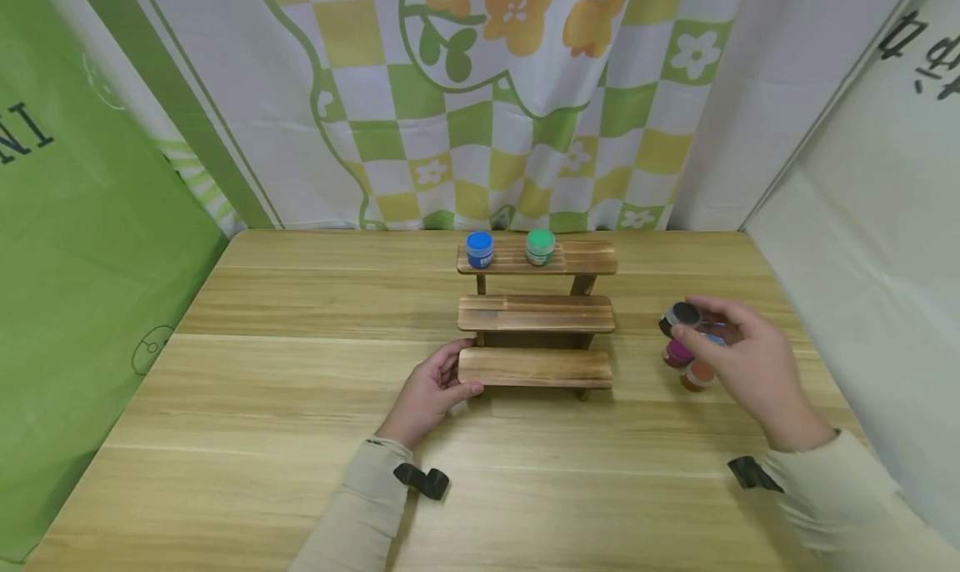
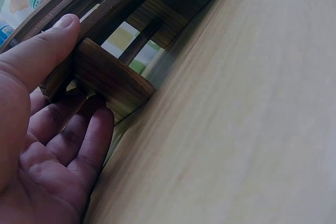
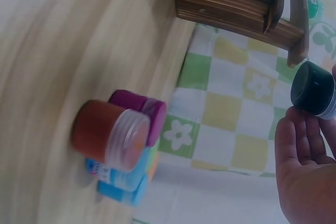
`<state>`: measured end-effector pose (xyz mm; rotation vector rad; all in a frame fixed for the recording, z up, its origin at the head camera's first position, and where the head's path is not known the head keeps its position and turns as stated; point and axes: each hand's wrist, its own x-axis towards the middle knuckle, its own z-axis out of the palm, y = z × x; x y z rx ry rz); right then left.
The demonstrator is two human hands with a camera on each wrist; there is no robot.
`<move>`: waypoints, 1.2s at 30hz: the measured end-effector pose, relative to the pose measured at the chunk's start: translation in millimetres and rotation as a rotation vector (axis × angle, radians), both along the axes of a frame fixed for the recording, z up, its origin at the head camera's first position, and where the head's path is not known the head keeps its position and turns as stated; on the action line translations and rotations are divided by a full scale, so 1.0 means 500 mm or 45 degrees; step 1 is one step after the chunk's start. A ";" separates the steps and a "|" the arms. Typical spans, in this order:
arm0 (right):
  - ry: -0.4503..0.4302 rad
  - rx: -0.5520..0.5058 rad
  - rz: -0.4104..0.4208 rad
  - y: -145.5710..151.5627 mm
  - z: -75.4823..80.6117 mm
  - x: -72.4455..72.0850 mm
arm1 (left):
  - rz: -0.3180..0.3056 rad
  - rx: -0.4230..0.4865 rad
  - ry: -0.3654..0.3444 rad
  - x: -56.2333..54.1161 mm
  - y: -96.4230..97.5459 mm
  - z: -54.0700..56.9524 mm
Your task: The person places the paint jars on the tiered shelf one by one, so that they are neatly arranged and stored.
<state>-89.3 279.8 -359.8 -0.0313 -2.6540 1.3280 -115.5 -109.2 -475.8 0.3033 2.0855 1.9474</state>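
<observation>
Hands: 2 | rack: 1 | shelved jars: 2 | held jar: 1

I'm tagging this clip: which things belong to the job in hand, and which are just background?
Likely job: wooden stand, blue jar, green jar, dark jar, purple jar, orange jar, light-blue jar.
Just background: table, patterned curtain, green panel.

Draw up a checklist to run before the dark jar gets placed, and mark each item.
1. Dark jar held in right hand: ok.
2. Left hand gripping wooden stand at its lowest shelf: ok.
3. Room right of green jar on top shelf: ok.
4. Dark jar clear of purple jar: ok, apart in right wrist view.
5. Dark jar's lid tight: cannot tell.
</observation>
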 end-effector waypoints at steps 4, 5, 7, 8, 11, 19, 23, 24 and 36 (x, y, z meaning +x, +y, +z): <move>0.061 -0.042 0.042 -0.015 0.008 -0.013 | -0.001 0.000 0.001 0.000 0.000 0.001; 0.070 -0.046 0.050 -0.018 0.010 -0.015 | 0.000 0.000 0.002 0.000 0.000 0.000; 0.085 -0.052 0.060 -0.024 0.013 -0.021 | -0.003 0.009 0.004 -0.001 0.000 -0.001; 0.086 -0.055 0.065 -0.026 0.015 -0.024 | -0.004 0.011 0.004 -0.001 0.001 -0.001; 0.078 -0.044 0.064 -0.033 0.019 -0.031 | -0.006 0.022 0.006 -0.002 0.001 -0.003; 0.116 -0.063 0.102 -0.054 0.024 -0.050 | -0.003 0.012 0.014 0.000 0.000 -0.002; 0.112 -0.041 0.112 -0.062 0.028 -0.057 | -0.008 0.015 0.019 0.000 0.001 0.002; 0.108 -0.033 0.112 -0.063 0.030 -0.059 | -0.008 0.015 0.019 0.000 0.001 0.002; 0.194 0.008 0.170 -0.088 0.046 -0.086 | -0.006 0.015 0.015 -0.001 0.000 0.002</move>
